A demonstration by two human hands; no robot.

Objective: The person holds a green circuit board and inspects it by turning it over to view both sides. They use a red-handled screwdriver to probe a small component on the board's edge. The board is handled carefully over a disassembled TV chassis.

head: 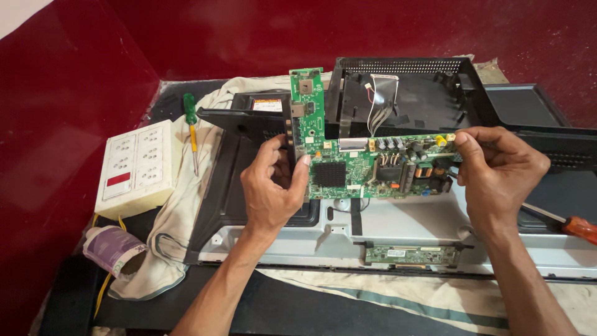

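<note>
Two hands grip one green circuit board (373, 165) by its ends: left hand (273, 186) fingers pinch the left edge, right hand (497, 171) fingers pinch the right edge (board lifted above the grey metal panel (404, 227)). At 9 o'clock lies a green-handled screwdriver (191, 127); at 3 o'clock, an orange-handled one (575, 227).

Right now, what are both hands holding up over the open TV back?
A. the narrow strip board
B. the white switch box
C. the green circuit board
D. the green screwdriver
C: the left hand grips the left edge and the right hand the right edge of the green circuit board, lifted above the metal panel.
</note>
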